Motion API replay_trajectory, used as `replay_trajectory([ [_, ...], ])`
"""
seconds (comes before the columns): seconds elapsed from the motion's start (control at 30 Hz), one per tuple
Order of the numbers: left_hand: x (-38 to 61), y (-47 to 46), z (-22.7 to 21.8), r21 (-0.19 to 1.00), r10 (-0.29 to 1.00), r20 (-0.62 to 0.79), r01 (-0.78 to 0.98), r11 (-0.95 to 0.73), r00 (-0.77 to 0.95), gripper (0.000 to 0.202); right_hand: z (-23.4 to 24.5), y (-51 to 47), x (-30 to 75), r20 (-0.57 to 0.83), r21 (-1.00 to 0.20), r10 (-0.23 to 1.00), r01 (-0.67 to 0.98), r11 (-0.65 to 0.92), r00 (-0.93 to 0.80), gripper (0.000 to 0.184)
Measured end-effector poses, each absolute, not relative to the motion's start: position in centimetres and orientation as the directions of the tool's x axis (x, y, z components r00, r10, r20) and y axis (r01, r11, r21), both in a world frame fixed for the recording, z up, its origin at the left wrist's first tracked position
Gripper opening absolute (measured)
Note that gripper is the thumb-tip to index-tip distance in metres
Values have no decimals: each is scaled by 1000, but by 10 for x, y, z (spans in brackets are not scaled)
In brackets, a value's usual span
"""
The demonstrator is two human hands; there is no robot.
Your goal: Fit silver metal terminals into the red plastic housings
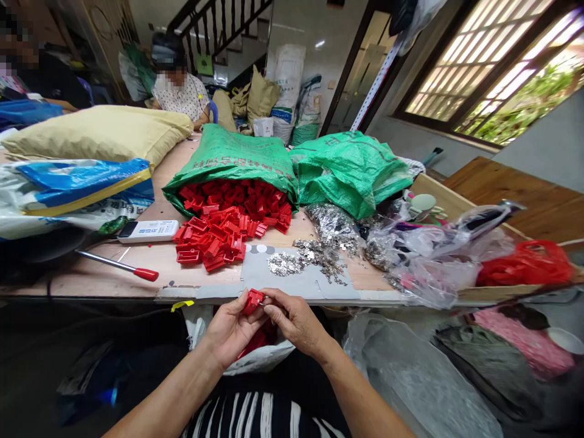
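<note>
My left hand (229, 328) and my right hand (296, 321) meet just below the table's front edge, both pinched on one small red plastic part (253, 300). On the table ahead lies a heap of the same red plastic parts (223, 228), spilling from an open green sack (232, 159). To the right of the heap sits a pile of small silvery metal pieces (305, 260) on a grey sheet (292, 281). Below my hands a white bag (262, 358) holds more red parts.
A second green sack (351, 173), clear plastic bags (429, 255) and a red bag (529, 264) crowd the right. A white remote (148, 231), a red-handled rod (119, 265), and blue-white and yellow sacks lie left. A person (180, 91) sits at the far end.
</note>
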State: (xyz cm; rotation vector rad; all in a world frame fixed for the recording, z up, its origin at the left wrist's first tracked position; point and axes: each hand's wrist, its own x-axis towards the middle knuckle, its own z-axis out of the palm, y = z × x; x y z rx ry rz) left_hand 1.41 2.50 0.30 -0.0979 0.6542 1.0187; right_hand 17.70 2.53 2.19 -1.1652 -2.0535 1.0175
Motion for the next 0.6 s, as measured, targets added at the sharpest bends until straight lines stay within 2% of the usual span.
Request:
replay_trajectory([
  [0.13, 15, 24, 0, 197, 749, -565, -825, 530, 346, 32, 19, 26, 175, 99, -796, 880, 494, 350, -464, 29],
  [0.37, 15, 24, -6, 164, 770, -564, -873, 459, 299, 30, 13, 29, 168, 187, -768, 891, 504, 396, -415, 27],
  [0.6, 12, 24, -7, 185, 773, -564, -867, 462, 291, 30, 21, 33, 172, 53, -690, 846, 593, 415, -530, 33],
])
